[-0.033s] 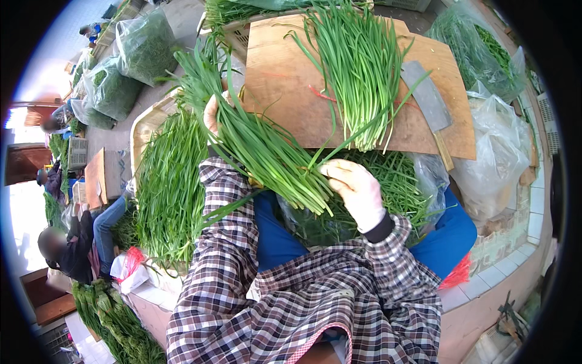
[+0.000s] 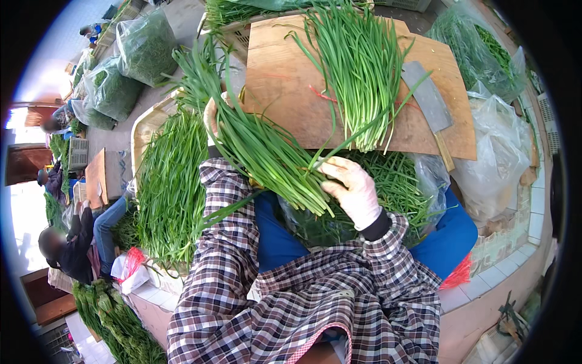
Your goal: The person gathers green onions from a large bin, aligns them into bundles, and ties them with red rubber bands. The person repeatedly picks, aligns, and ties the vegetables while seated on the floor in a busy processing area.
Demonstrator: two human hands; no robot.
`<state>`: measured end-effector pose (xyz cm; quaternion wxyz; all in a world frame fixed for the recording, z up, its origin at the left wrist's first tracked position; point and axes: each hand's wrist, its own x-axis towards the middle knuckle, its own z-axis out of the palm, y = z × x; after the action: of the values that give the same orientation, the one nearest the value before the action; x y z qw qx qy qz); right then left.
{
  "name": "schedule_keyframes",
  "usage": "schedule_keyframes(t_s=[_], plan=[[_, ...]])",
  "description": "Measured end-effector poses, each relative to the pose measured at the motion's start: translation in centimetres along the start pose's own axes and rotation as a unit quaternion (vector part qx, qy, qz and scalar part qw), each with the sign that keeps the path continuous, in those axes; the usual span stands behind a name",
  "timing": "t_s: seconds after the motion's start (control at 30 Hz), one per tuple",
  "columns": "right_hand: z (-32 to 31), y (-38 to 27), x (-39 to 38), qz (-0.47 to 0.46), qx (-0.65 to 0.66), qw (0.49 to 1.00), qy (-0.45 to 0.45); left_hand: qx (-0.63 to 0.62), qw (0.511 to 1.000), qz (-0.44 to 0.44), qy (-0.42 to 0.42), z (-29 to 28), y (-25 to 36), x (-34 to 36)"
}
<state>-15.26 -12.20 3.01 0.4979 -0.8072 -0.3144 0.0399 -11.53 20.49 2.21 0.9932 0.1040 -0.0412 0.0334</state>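
Observation:
A bunch of long flat green leaves with pale stems, like garlic chives, lies slantwise in front of me, stem ends toward the lower right. My left hand, in a pale glove, is wrapped round its leafy upper part, and leaves hide most of the fingers. At the stem end my right hand, also gloved, grips the bunch's side, forefinger above and thumb lower. Beyond, a second bunch of chives rests on a wooden board. A cleaver lies to its right, handle toward me.
A pale crate heaped with chives stands at my left. Loose greens lie below the board between my knees. Clear plastic bags stand at right, and stuffed bags at far left. Another person sits at left.
My right hand's fingers have spread a little, and its thumb sits lower along the stems. The left hand and the bunch have barely moved.

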Motion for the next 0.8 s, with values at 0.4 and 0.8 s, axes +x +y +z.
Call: schedule_keyframes(t_s=[0.4,0.8], plan=[[2.1,-2.3,3.4,-0.056,-0.05,0.996,-0.042,0.107,0.989,0.013,0.104,-0.3,0.7,-0.6],[-7.6,3.3,-3.6,0.115,-0.181,0.943,-0.255,0.198,0.976,0.05,0.073,-0.6,0.0,-0.9]])
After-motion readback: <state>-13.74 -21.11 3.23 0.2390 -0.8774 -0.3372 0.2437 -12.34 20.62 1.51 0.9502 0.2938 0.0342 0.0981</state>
